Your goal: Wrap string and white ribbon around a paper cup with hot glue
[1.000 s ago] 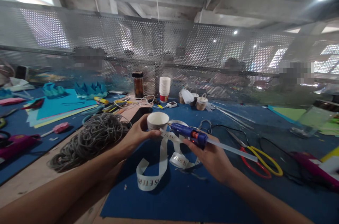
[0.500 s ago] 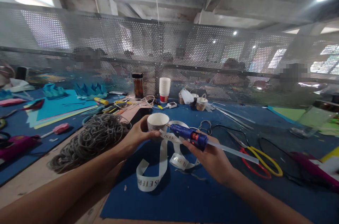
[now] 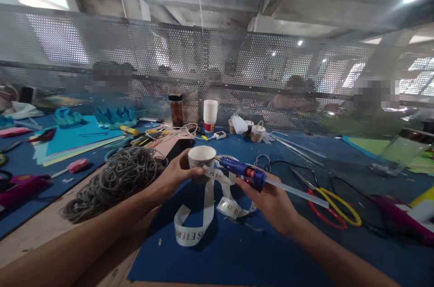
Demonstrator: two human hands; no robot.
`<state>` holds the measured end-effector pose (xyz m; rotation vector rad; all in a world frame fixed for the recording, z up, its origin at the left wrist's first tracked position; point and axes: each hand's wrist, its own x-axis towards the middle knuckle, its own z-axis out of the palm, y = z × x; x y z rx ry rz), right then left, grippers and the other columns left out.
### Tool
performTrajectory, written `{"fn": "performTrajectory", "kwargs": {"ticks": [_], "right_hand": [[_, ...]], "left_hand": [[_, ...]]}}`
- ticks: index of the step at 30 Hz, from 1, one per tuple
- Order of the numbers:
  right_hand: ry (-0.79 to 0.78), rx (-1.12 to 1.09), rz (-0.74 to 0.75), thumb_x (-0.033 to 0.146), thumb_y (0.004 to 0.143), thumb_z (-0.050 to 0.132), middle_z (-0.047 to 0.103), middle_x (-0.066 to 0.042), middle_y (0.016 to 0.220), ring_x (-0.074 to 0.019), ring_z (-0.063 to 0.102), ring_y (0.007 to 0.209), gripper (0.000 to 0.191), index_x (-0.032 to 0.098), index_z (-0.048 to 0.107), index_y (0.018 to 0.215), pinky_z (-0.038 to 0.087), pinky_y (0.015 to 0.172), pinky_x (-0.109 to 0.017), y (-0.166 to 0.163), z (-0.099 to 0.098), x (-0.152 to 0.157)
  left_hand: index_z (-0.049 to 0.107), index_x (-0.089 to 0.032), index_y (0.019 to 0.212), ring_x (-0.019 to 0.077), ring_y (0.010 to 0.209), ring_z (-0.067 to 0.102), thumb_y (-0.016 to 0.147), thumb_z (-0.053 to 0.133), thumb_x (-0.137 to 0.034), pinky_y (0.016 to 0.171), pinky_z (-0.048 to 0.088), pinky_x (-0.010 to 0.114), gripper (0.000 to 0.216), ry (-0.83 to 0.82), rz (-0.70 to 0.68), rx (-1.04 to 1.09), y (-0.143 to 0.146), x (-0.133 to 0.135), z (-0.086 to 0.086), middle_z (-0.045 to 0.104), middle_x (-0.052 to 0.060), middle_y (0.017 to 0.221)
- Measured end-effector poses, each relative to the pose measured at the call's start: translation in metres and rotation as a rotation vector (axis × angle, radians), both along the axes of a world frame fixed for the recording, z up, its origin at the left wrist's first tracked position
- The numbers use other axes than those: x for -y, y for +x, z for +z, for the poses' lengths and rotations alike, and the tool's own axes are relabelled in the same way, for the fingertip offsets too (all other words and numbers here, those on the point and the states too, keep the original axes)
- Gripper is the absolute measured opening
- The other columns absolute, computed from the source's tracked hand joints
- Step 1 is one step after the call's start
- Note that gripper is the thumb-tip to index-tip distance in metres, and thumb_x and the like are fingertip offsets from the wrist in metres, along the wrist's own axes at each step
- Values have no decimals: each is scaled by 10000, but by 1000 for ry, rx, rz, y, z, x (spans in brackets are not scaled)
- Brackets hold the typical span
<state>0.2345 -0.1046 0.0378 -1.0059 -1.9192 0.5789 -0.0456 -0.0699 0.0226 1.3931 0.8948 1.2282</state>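
My left hand (image 3: 179, 171) is closed round a small paper cup (image 3: 202, 156), its thumb at the cup's near side. A white ribbon with dark printed letters (image 3: 190, 232) runs from the cup in loops down onto the blue mat (image 3: 203, 264). In my right hand (image 3: 271, 201) is a blue glue gun (image 3: 239, 170), with a long clear glue stick (image 3: 298, 194) jutting from its back. The nozzle points left, close to the cup's right side; whether it touches cannot be made out. Part of the ribbon passes beneath the gun.
Grey yarn (image 3: 118, 178) lies heaped to the left. Scissors with red and yellow handles (image 3: 327, 201) rest at the right near a dark cord. Farther back stand a stack of paper cups (image 3: 210, 115), a brown jar (image 3: 176, 110) and a perforated metal screen (image 3: 217, 52).
The glue gun's tip has shifted very slightly to the right along the cup's side. The left hand and the cup stay almost where they were.
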Motion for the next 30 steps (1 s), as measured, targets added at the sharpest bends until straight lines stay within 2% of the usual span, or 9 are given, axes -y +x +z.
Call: {"fn": "performTrajectory", "kwargs": {"ticks": [7,12,18,22,27,30], "right_hand": [[-44,16,-26,474,959,626,674,-36,784,-172,600,686,287,202,685,889,486,615,-303,1,2,-1],[-41,44,-59,497,960,607,673,-28,756,-175,598,678,311,204,686,894,479,614,-303,1,3,-2],[-27,35,-78,533,954,600,714,-30,790,-196,637,708,339,212,701,913,510,661,-320,1,4,-1],[-63,28,-68,526,957,606,737,-31,840,-207,663,761,331,214,715,980,520,688,-320,1,4,-1],[-89,35,-57,530,950,614,728,-45,813,-214,666,753,345,200,715,941,510,653,-318,1,2,-1],[-104,13,-24,524,949,619,739,-61,861,-220,672,778,344,197,720,986,524,680,-332,1,3,0]], "left_hand": [[643,-217,1308,310,1167,639,745,837,-306,943,520,409,602,9,-28,23,1,1,2,698,126,1296],[644,-231,1325,309,1190,632,749,838,-305,936,519,394,612,7,-47,30,0,1,2,678,121,1350],[642,-243,1334,298,1160,638,749,839,-287,900,517,376,619,9,-61,23,-1,0,0,707,105,1291],[636,-240,1340,296,1143,640,724,852,-281,912,517,387,654,14,-20,3,1,1,3,703,104,1293],[625,-243,1362,296,1161,631,688,866,-263,946,510,410,716,-2,37,-3,3,5,12,704,106,1283],[638,-228,1330,305,1158,631,667,871,-262,958,507,430,704,-8,54,-12,5,7,16,710,110,1265]]}}
